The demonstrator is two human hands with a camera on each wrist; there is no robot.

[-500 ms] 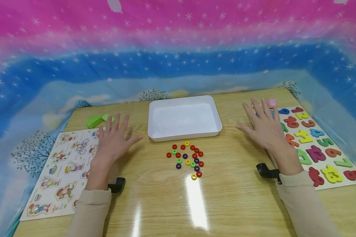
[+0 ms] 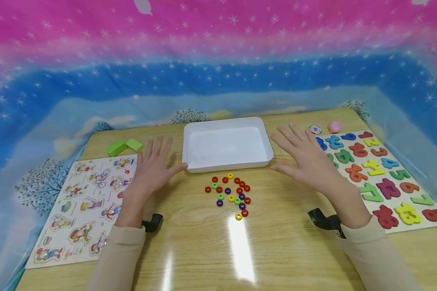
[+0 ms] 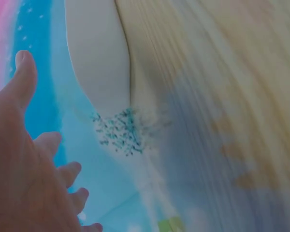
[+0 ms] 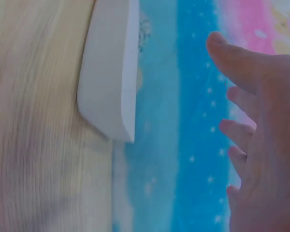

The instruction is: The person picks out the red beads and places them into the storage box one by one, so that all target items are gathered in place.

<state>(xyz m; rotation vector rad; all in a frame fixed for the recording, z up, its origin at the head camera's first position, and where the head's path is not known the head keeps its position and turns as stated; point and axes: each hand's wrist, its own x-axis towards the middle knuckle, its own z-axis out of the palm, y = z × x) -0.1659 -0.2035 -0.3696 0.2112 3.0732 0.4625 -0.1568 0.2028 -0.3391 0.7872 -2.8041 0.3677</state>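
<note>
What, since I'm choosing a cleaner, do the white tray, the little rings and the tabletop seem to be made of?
White tray: probably plastic, smooth and satin; the thin walls and rounded corners look moulded.
Little rings: likely plastic, glossy, with bright, even colours and small highlights; painted wood is possible.
Tabletop: wood or wood-look laminate, glossy; it shows grain and reflects light in bright streaks.

Left hand (image 2: 153,173), right hand (image 2: 312,165), fingers (image 2: 158,146) spread

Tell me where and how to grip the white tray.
Probably grip the white tray by its short end walls, left hand from the left, right hand from the right: it sits flat, longest side to side, with raised walls and a spread hand near each end.
</note>
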